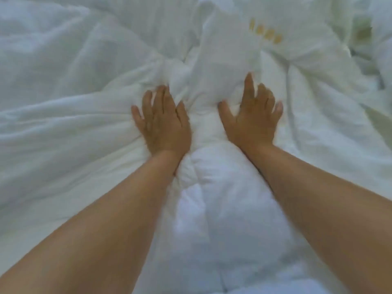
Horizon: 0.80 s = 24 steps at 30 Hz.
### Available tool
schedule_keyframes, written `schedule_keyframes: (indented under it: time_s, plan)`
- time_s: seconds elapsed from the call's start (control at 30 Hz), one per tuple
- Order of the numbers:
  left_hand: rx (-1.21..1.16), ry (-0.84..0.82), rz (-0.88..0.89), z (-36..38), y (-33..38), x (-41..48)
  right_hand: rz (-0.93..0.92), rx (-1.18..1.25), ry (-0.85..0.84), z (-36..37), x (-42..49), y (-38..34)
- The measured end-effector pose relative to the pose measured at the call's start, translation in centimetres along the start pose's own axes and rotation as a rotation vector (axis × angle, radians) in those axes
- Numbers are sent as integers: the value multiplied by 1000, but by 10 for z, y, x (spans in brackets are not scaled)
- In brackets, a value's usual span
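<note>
While palm-down on the white duvet (74, 124), left hand (163, 124) and right hand (252, 117), fingers (249, 85) spread.

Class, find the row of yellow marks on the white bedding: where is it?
In the head view, the yellow marks sit upper right of centre on the bedding, beyond the right hand.

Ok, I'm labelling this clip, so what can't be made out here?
Gold marks, head view: too blurred to read.
Olive patch, top right, head view: blurred, so what it is cannot be told.
Left hand, head view: fingertips partly hidden by duvet folds.
</note>
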<state>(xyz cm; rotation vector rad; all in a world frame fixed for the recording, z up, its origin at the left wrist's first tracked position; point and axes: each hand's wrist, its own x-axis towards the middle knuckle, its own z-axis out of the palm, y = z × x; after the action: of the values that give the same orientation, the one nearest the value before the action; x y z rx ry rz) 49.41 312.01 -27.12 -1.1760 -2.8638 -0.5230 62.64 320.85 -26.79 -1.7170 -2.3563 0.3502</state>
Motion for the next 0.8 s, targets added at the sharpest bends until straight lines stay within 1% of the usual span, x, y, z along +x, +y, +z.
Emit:
schedule_keyframes:
  time_s: [0.03, 0.1, 0.17, 0.23, 0.3, 0.37, 0.4, 0.47, 0.53, 0.67, 0.73, 0.8]
  plan:
    - [-9, 57, -12, 7, -1, 10, -21, -16, 82, 8, 18, -5]
    - [-19, 143, -8, 13, 1, 25, -13, 6, 170, 12, 55, -21]
    - [-26, 170, 10, 15, 3, 29, -8, 12, 169, 7, 71, -30]
    - [-23, 157, 6, 14, 3, 27, -3, 49, 163, -2, 59, -31]
    - [-16, 149, 13, 11, 2, 26, -14, 145, 92, -18, 21, -31]
    - [-24, 142, 16, 9, 1, 26, -49, 168, -7, -30, -44, -25]
    - [-28, 141, 18, 8, 1, 25, -90, 130, -47, -33, -85, -22]
    - [-29, 138, 28, 6, 2, 23, -177, 16, -42, -34, -158, -15]
    - [-16, 124, 38, 4, 3, 23, -181, -31, -28, -26, -185, -9]
    - [53, 58, 75, -2, 4, 17, -164, 34, 44, -10, -146, -11]
    - [61, -2, 99, -10, 4, 4, -191, 32, -6, -4, -129, -10]
    - [-14, -88, 154, -22, 2, -25, -214, -14, -50, -4, -121, -10]
